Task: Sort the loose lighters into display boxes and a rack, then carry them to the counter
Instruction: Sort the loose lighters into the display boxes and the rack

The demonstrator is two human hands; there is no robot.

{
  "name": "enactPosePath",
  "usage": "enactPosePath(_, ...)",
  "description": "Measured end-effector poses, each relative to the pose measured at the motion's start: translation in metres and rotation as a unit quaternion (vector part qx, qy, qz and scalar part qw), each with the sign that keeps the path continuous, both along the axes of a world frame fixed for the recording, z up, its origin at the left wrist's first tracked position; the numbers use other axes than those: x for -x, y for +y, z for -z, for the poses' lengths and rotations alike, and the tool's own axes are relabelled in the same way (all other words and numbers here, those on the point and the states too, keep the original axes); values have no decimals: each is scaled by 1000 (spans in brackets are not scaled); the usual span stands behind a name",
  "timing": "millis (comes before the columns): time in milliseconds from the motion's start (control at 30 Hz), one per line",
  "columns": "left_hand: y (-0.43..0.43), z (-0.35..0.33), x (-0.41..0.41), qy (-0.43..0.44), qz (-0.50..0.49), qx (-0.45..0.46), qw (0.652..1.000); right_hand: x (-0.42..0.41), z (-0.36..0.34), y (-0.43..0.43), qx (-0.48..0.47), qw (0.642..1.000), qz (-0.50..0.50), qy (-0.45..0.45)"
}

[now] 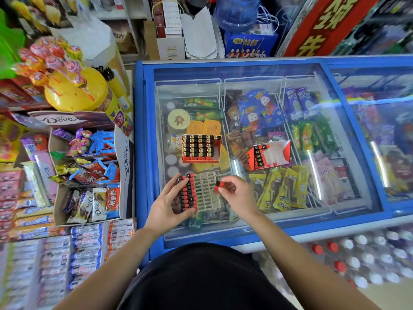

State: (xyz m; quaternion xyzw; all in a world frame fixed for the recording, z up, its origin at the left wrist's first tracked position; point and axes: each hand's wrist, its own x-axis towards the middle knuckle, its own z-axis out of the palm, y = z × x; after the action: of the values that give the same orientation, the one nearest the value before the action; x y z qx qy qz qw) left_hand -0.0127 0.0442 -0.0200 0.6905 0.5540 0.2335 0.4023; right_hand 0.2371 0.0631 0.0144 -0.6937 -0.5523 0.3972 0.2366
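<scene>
A white plastic rack [206,191] lies on the freezer's glass lid [257,72]. Its left columns hold several red-and-black lighters [188,193]. My left hand [167,204] grips the rack's left side, fingers along the lighters. Over the rack's right edge, my right hand [238,195] pinches one red lighter [218,186]. Farther back stands an orange display box [201,148] full of lighters. To the right lies a red display box [268,154], tilted, with one row of lighters at its left end.
The blue chest freezer [139,153] is full of ice-cream packs under the glass. Left of it stand a Dove carton [125,157] of sweets, a yellow lollipop stand [73,90] and shelves of candy. Capped bottles [348,260] sit on the floor at lower right.
</scene>
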Motion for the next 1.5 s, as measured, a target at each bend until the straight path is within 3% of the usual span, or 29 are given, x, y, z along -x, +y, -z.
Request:
enactPosePath(500,-2,-10,0,4,-16,74,997,47,17,50,-70,982,-161,-64)
enactPosePath(1067,-2,-5,-7,-34,-69,119,990,-27,35,-17,111,993,25,-33)
enactPosePath(1333,49,-33,-27,-122,-219,182,951,-17,12,13,94,990,91,57)
enactPosePath(1500,92,-44,-33,-135,-225,220,940,-6,0,53,72,991,91,70)
